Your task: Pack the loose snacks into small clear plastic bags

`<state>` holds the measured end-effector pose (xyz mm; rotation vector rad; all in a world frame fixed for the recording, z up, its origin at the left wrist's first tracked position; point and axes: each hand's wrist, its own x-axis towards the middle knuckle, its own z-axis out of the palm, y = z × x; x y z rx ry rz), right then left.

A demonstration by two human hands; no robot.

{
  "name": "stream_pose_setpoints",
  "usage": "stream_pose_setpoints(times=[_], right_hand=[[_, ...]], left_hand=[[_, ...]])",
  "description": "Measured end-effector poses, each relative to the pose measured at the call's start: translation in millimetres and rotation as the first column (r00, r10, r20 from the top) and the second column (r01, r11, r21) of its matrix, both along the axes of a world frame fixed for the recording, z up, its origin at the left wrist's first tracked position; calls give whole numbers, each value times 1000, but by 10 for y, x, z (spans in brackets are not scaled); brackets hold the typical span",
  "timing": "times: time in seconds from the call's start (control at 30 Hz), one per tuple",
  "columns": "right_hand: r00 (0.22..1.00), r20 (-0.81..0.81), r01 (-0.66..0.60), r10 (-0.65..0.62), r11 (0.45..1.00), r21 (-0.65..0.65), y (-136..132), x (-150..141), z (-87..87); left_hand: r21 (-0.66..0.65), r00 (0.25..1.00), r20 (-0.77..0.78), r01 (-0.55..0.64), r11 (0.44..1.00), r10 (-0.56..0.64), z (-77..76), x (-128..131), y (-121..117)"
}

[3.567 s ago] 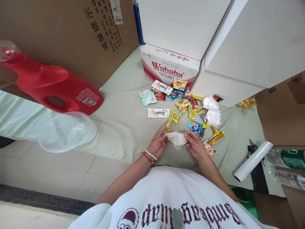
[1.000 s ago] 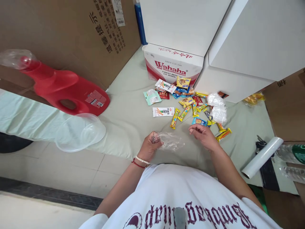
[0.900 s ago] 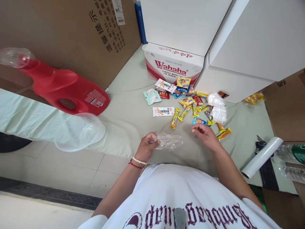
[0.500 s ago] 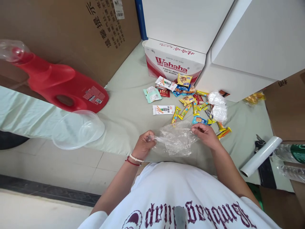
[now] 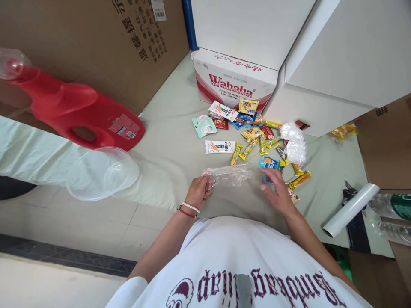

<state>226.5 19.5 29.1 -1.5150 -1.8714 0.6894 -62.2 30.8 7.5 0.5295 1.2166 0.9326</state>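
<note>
My left hand (image 5: 199,191) and my right hand (image 5: 276,191) hold a thin clear plastic sheet (image 5: 230,175) stretched between them, just above the pale green cloth (image 5: 170,149). Each hand pinches one end of the sheet. Beyond my right hand lies a spread of small snack packets (image 5: 253,139), with a blue packet (image 5: 269,162) closest to my fingers. Two crumpled clear plastic wads (image 5: 293,141) rest among the packets.
A red jug (image 5: 73,115) lies on its side at the left, with a clear plastic bowl (image 5: 102,173) in front of it. A Wahaha carton (image 5: 233,83) and white boxes (image 5: 334,60) stand behind. A roll of film (image 5: 351,209) lies at the right. Brown cardboard (image 5: 96,42) stands behind the jug.
The crumpled plastic has been pulled open: first held by my left hand alone, then caught by my right hand and stretched flat between both, lowered toward the cloth.
</note>
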Motion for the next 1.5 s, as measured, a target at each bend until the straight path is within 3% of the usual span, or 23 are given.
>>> stream_pose_setpoints(times=[0.17,0.27,0.33,0.4,0.47,0.57,0.63,0.7,0.77,0.8,0.87,0.93,0.97,1.0,1.03,1.1,1.13,1.17,1.23,1.3,1.4,1.5], right_hand=[[991,130,13,-30,991,132,210,-356,-80],[998,63,-23,15,993,116,418,-373,-81],[994,-90,-69,69,998,9,502,-340,3],[940,-340,-113,42,975,-193,512,-316,129],[815,-568,-174,-114,887,-428,455,-315,254],[637,-683,-283,-357,716,-638,334,-312,380],[586,-688,-300,-428,674,-675,296,-269,411],[568,-680,-253,-463,688,-680,315,-193,400],[578,-660,-175,-479,718,-674,371,-115,342],[589,-642,-125,-490,730,-671,402,-89,295],[606,-596,-20,-527,739,-674,445,-78,169],[604,-557,49,-570,724,-688,456,-121,17],[596,-547,66,-588,715,-697,452,-154,-59],[585,-542,74,-604,705,-705,447,-187,-128],[571,-540,82,-618,697,-712,445,-215,-188],[542,-537,104,-646,686,-720,466,-243,-268],[529,-536,120,-658,683,-720,489,-239,-287],[516,-539,137,-666,685,-715,518,-226,-293],[485,-573,151,-661,709,-689,573,-183,-276],[461,-632,124,-622,751,-648,588,-142,-244],[512,-661,104,-548,804,-586,503,-108,-226],[642,-559,187,-524,815,-549,341,-62,-258]], left_hand=[[2,978,-51,203,979,-203,87,47,-19],[54,952,-227,221,974,-203,27,-43,-23],[110,941,-321,149,983,-107,-34,-116,-1],[156,950,-311,30,987,20,-68,-152,37],[162,967,-209,-110,981,144,-50,-131,78],[77,968,-40,-246,966,250,61,-52,136],[26,978,-2,-208,978,208,153,-46,185],[10,999,-28,-33,999,34,225,-114,262],[16,977,-153,156,988,-152,265,-236,364],[25,944,-281,190,982,-175,272,-301,413],[127,796,-605,117,985,-17,268,-398,464],[378,531,-788,18,926,311,245,-410,411],[502,423,-791,34,864,443,226,-378,345],[595,375,-767,111,796,521,201,-322,262],[640,386,-752,233,732,534,170,-249,175],[617,457,-783,486,619,422,76,-77,46],[588,468,-805,544,599,365,13,6,26],[573,463,-813,531,624,352,-59,80,44],[551,414,-816,350,757,402,-213,186,175],[484,352,-847,199,852,399,-336,244,363],[433,357,-867,200,879,347,-392,277,541],[491,507,-785,156,857,357,-325,237,482]])
